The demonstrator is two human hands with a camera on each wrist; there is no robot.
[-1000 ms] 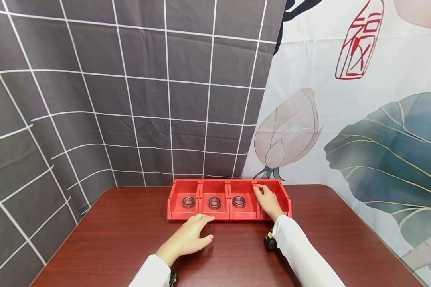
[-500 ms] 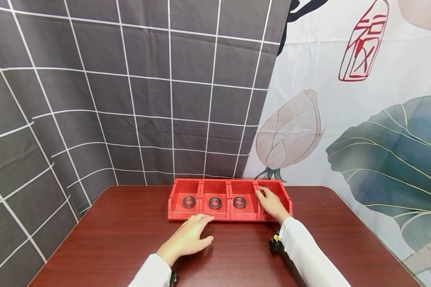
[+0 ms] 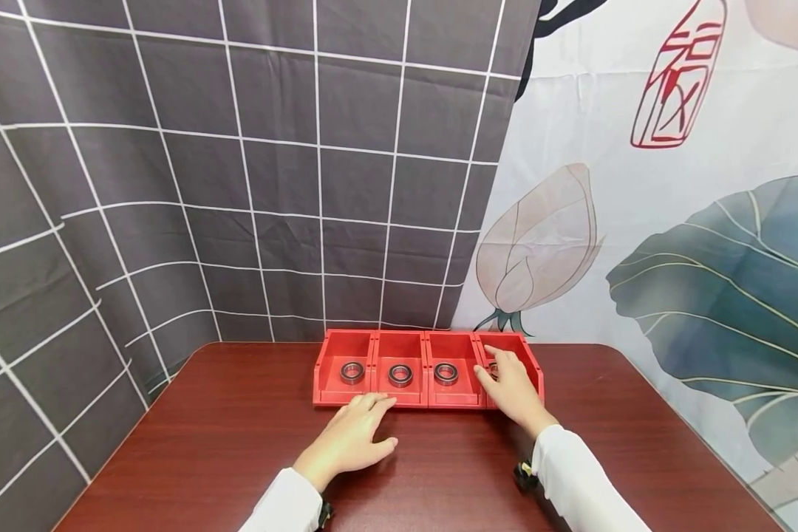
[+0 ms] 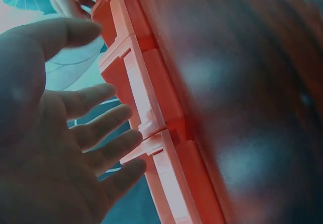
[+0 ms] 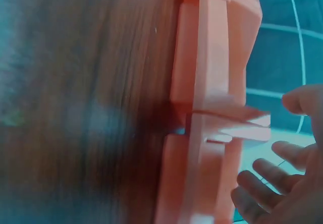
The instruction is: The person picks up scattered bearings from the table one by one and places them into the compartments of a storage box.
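Observation:
A row of joined red bins (image 3: 403, 399) stands at the back of the table, each with a dark-rimmed ball bearing inside. One bearing (image 3: 352, 372) lies in the far-left bin, another (image 3: 400, 375) in the bin beside it, and a third (image 3: 445, 373) further right. Over the far-right bin hovers my right hand (image 3: 513, 384), fingers spread and holding nothing; it partly hides the bearing (image 3: 494, 371) in that bin. My left hand (image 3: 352, 436) is held palm down in front of the left bins, fingers extended. In the left wrist view its fingers (image 4: 113, 128) are loosely spread and grip nothing.
The dark red wooden table (image 3: 226, 428) extends around the bins. Behind its back edge hang a grey gridded cloth (image 3: 273, 185) and a white cloth with a lotus print (image 3: 539, 244). A black wrist device (image 3: 524, 474) sits under the right sleeve.
My right hand has shifted right and back toward me, its fingers parting, and a bearing shows in the far-right bin. The left hand stays about where it was.

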